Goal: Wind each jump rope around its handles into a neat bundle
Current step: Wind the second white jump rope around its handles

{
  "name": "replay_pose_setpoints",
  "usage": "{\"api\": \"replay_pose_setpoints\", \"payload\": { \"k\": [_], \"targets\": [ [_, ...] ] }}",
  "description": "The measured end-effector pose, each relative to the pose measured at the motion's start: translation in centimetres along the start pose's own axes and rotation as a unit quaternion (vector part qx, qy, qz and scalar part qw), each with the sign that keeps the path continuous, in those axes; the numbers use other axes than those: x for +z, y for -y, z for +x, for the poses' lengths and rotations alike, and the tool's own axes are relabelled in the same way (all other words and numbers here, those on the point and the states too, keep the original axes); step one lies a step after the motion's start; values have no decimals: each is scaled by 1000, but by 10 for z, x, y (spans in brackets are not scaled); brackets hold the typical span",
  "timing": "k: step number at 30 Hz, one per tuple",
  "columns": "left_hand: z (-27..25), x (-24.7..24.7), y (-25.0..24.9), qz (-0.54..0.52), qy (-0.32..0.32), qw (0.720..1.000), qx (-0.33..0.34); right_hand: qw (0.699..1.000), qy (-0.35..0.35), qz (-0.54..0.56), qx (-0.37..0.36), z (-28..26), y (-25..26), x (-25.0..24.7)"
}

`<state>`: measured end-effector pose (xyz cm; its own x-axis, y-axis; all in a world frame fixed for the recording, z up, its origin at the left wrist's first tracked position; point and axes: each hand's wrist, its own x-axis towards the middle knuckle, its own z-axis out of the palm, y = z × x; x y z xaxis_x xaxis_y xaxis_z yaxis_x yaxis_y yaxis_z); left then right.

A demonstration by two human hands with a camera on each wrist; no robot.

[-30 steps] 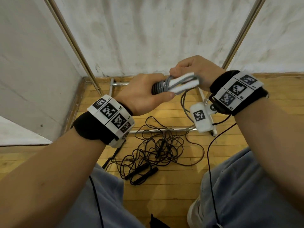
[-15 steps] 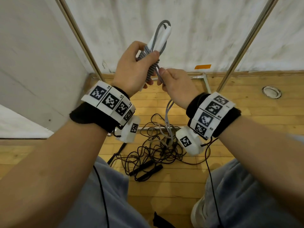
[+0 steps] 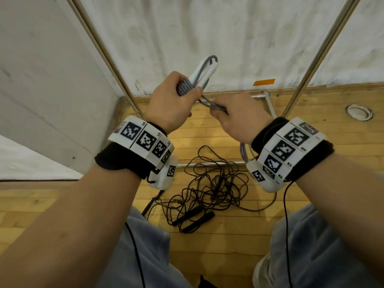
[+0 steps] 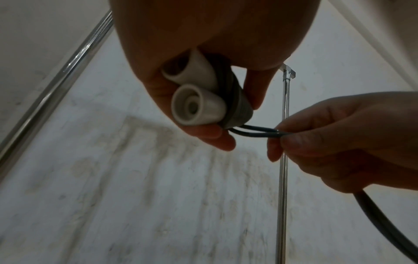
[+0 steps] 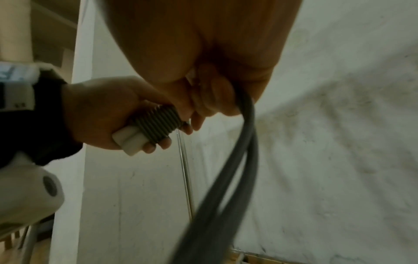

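My left hand (image 3: 172,100) grips the two white handles (image 3: 204,71) of a grey jump rope, held side by side and pointing up. Grey cord is coiled tightly around the handles (image 5: 156,124). My right hand (image 3: 234,115) pinches the doubled free length of the grey cord (image 3: 209,102) just right of the coil, pulled taut (image 4: 255,133). The rest of that cord (image 5: 226,187) hangs down from my right palm. A black jump rope (image 3: 212,183) lies in a loose tangle on the floor between my knees, its black handles (image 3: 193,218) at the near side.
A white fabric backdrop on slanted metal poles (image 3: 320,50) stands in front of me. The wooden floor (image 3: 324,129) has a round metal fitting (image 3: 359,112) at right. Thin black cables (image 3: 287,225) trail from my wristbands over my legs.
The handles went from lying level to pointing up in my left hand. My right hand dropped from the handles to the free cord and now draws it out to the right.
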<state>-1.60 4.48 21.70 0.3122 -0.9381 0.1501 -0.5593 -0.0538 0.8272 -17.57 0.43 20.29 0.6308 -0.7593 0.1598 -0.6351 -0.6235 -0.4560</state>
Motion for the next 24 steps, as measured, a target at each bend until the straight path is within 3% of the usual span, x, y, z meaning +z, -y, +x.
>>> {"api": "replay_pose_setpoints", "payload": {
  "k": [6, 12, 19, 24],
  "targets": [
    [0, 9, 12, 168, 26, 985, 9, 999, 15, -42, -13, -1, -3, -7],
    [5, 6, 14, 212, 84, 974, 10, 1000, -11, -20, -7, -6, -8, -23],
    [0, 13, 16, 315, 205, 926, 34, 999, 40, -7, -36, -5, -7, -13],
    [-9, 21, 9, 326, 233, 914, 68, 998, 8, -42, -51, -4, -10, -14]
  ]
}}
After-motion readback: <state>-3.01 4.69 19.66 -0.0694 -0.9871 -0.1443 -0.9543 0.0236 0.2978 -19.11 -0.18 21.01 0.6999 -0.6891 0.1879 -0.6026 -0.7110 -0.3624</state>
